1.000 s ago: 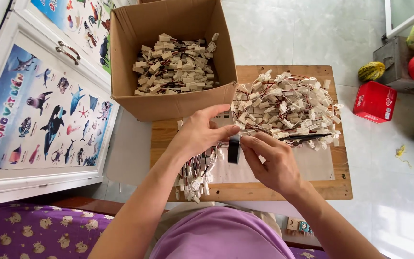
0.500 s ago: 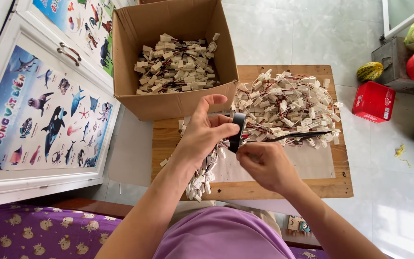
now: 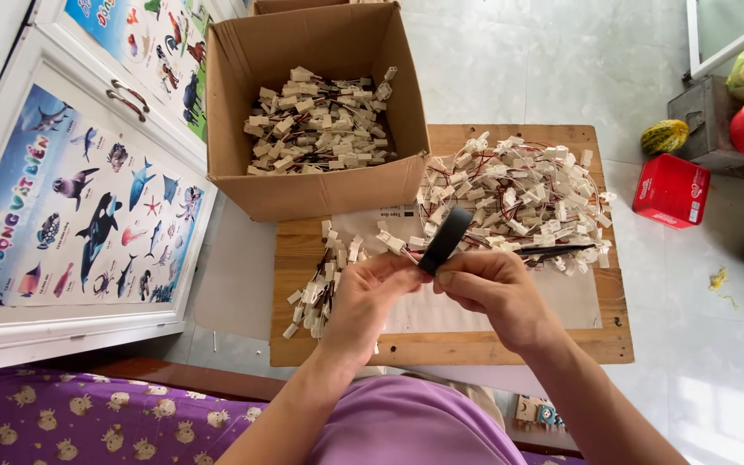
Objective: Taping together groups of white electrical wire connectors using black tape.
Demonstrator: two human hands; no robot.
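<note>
Black tape roll point(image 3: 445, 240) pinched between left hand point(image 3: 370, 297) and right hand point(image 3: 497, 288), both closed on it, above near middle of wooden board point(image 3: 475, 344). Just beyond, heap of white wired connectors point(image 3: 518, 202); smaller bunch point(image 3: 325, 280) at left. Farther left, open cardboard box point(image 3: 320, 185) half full of same connectors. Red box point(image 3: 671, 190) on floor, right.

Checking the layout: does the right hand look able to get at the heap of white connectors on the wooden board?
Probably yes: the right hand sits just below the heap of white connectors, nothing between, though it holds black tape.
</note>
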